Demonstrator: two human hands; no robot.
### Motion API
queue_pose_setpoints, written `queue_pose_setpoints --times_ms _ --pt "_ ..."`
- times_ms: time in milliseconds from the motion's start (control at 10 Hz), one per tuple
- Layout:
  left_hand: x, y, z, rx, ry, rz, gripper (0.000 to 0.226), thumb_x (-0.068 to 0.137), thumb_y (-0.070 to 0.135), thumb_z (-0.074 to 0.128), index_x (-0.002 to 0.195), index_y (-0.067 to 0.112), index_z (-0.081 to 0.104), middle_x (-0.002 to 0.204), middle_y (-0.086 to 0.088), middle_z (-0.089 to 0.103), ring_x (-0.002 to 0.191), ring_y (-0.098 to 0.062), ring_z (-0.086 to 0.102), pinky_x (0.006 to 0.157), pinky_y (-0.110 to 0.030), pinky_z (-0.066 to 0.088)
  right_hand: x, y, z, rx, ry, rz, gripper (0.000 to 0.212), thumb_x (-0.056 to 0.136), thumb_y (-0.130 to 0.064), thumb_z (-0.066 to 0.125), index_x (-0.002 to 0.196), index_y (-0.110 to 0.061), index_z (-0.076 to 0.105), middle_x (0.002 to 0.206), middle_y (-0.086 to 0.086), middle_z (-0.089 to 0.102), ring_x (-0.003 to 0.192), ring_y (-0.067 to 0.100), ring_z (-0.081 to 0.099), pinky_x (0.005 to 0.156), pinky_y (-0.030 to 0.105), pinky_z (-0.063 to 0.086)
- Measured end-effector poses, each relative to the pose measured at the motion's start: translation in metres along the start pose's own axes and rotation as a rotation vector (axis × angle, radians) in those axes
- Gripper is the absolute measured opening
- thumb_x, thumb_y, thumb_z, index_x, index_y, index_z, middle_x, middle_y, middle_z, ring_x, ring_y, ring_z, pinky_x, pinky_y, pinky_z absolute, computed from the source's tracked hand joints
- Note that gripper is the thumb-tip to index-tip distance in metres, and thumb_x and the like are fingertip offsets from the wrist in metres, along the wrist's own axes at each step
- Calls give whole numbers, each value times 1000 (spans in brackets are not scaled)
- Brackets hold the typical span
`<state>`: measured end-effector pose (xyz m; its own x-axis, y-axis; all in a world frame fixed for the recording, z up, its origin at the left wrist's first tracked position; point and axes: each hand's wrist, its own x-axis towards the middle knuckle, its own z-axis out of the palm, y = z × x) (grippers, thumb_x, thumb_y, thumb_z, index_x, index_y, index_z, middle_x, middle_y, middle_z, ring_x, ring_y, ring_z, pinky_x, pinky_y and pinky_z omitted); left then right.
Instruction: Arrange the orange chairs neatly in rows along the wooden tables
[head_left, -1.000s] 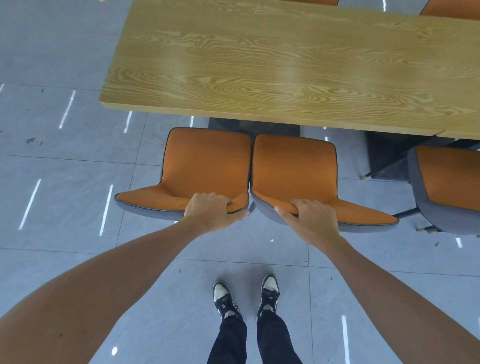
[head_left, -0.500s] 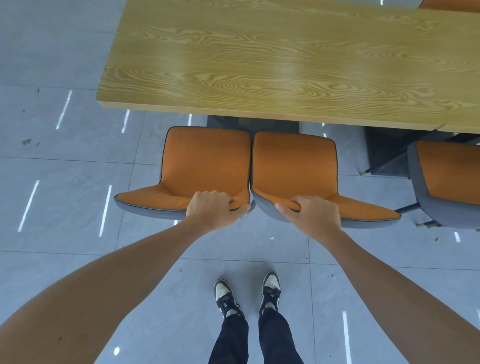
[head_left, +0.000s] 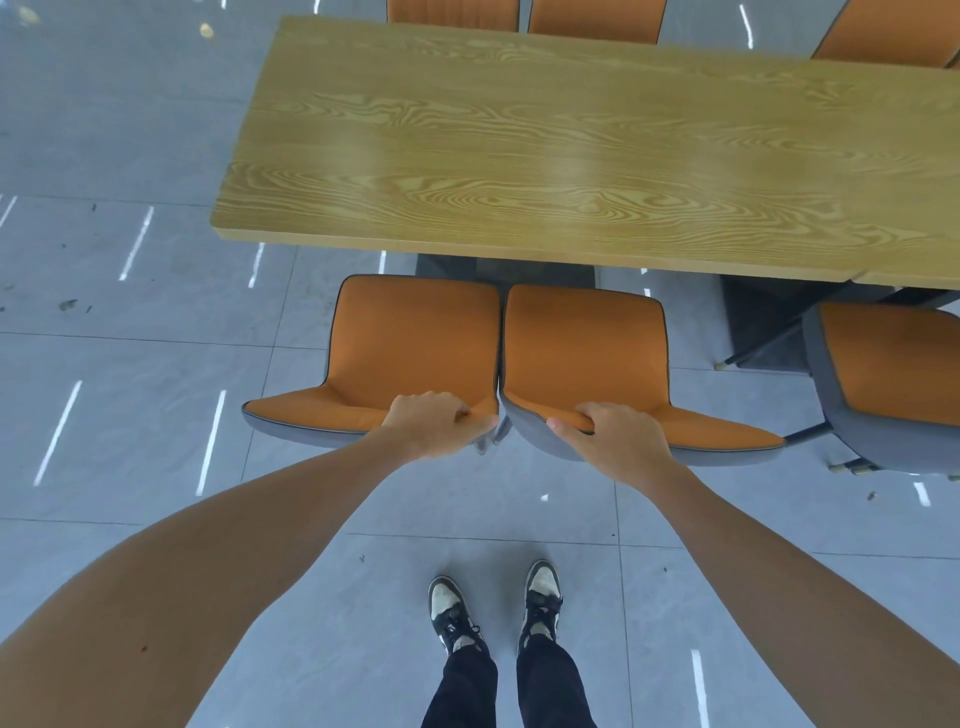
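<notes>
Two orange chairs with grey shells stand side by side, touching, at the near edge of the wooden table (head_left: 571, 145). My left hand (head_left: 434, 423) grips the top of the left chair's (head_left: 415, 338) backrest. My right hand (head_left: 615, 441) grips the top of the right chair's (head_left: 584, 348) backrest. Both seats point toward the table, their front edges just short of its edge. A third orange chair (head_left: 893, 364) stands apart at the right, angled.
More orange chair backs (head_left: 597, 18) line the table's far side. A dark table base (head_left: 753, 317) shows under the tabletop. Grey tiled floor (head_left: 130, 338) lies to the left and behind me; my shoes (head_left: 493, 608) stand just behind the chairs.
The two chairs have slid slightly forward toward the table, with both hands keeping their grip on the backrests. The view has tilted up, showing more of the table's far side.
</notes>
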<state>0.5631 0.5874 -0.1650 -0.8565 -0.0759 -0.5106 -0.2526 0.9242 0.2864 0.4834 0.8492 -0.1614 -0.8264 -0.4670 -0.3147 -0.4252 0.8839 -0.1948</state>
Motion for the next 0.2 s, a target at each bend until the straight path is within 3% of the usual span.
queue_pose_setpoints --times_ms 100,200 --pt "5 7 -18 -108 -34 22 62 96 72 28 67 21 47 65 2 50 65 -20 56 65 -34 44 5 -6 -12 42 -90 -49 56 93 -66 34 66 -19 49 59 -5 51 57 13 50 56 28 33" --pt "6 15 -37 -95 -91 -8 52 98 66 34 93 22 63 97 2 66 98 -23 67 81 -39 48 4 -13 -24 24 -234 -80 45 95 -55 39 67 -20 43 63 -4 48 60 15 47 58 30 32"
